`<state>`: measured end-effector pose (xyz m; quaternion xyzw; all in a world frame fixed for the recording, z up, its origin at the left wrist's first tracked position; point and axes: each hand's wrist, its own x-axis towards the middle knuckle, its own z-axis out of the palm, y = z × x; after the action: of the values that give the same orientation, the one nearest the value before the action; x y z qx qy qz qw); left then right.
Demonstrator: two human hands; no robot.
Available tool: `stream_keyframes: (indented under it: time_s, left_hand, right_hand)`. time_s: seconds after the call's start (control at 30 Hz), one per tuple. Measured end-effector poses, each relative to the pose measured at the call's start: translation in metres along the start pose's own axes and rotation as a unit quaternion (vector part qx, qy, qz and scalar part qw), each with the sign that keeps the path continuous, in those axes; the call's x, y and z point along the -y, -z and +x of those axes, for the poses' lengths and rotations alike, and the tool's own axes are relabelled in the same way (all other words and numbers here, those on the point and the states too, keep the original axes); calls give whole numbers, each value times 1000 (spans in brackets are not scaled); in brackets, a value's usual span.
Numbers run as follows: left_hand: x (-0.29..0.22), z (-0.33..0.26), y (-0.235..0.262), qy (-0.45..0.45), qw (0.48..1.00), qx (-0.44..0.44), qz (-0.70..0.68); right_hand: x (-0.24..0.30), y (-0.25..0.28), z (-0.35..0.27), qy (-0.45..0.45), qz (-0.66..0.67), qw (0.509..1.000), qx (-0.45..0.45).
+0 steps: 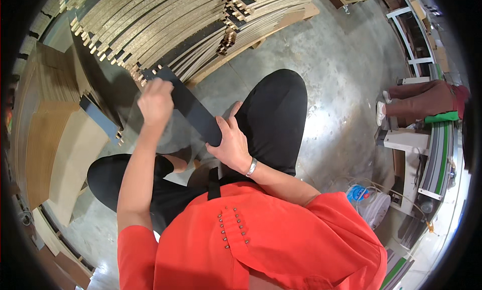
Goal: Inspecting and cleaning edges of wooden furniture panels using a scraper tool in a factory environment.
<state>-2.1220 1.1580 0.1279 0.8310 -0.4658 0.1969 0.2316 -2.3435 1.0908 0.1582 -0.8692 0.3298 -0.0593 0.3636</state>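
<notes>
A narrow dark grey board (193,107) slants across in front of me, with pale wooden dowels (156,69) at its far end. Its near end is in my right hand (232,143), thumb and fingers wrapped round the edges beside my right knee. My left hand (155,104) is closed at the far end of the board, next to the dowels; whatever its fingers hold is hidden. Small metal fittings (232,229) sit in two rows on the front of my red shirt.
Ahead, a large stack of boards (150,26) with dowels in their ends lies on a pallet. Brown panels (47,139) lean at the left, with a grey-blue board (100,120) against them. A person in brown trousers (419,102) stands by machinery at the right, near a whitish bucket (374,209).
</notes>
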Motion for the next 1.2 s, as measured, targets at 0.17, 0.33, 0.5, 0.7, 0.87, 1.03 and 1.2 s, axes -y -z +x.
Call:
stream_keyframes:
  time_s: [0.17,0.33,0.5,0.7,0.87,1.03,1.2]
  left_hand:
    - [-11,-3,7,-31,998,47,-17]
    - [-40,-43,102,-14,983,31,-178]
    - [45,-63,158,192,967,-141,-92]
    - [63,-68,164,281,914,-268,-114]
    - [72,-77,171,312,887,-286,-186]
    - [67,-49,152,322,862,-291,-262]
    - [77,-74,161,330,869,-288,-231]
  right_hand:
    - [-2,-3,3,24,-9,1000,-18]
    - [19,1,-6,83,-12,996,-15]
    - [79,-50,31,180,46,979,81]
    - [165,-200,95,174,28,979,103]
    - [195,-303,109,148,84,974,151]
    - [163,-368,169,79,80,988,104]
    - [185,-356,98,352,-49,934,-49]
